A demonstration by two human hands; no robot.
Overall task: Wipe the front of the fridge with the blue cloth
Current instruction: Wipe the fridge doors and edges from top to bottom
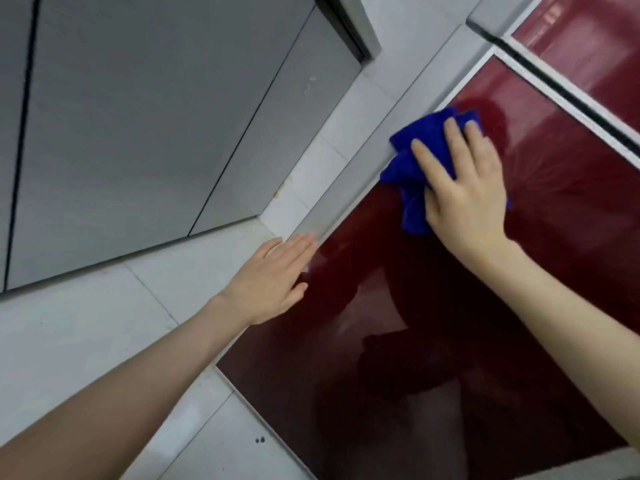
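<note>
The fridge front is a glossy dark red door (433,341) with a silver frame, filling the right half of the view. A bunched blue cloth (420,161) lies against the door near its left edge. My right hand (464,192) presses flat on the cloth with straight, spread fingers. My left hand (273,282) rests open against the door's left edge, lower down, fingers straight and together. A second red panel (588,39) of the fridge sits above, beyond a dark gap.
Grey cabinet doors (138,133) stand to the left of the fridge. White floor tiles (86,341) run between cabinet and fridge, with a few small dark specks (259,439) near the fridge's lower corner.
</note>
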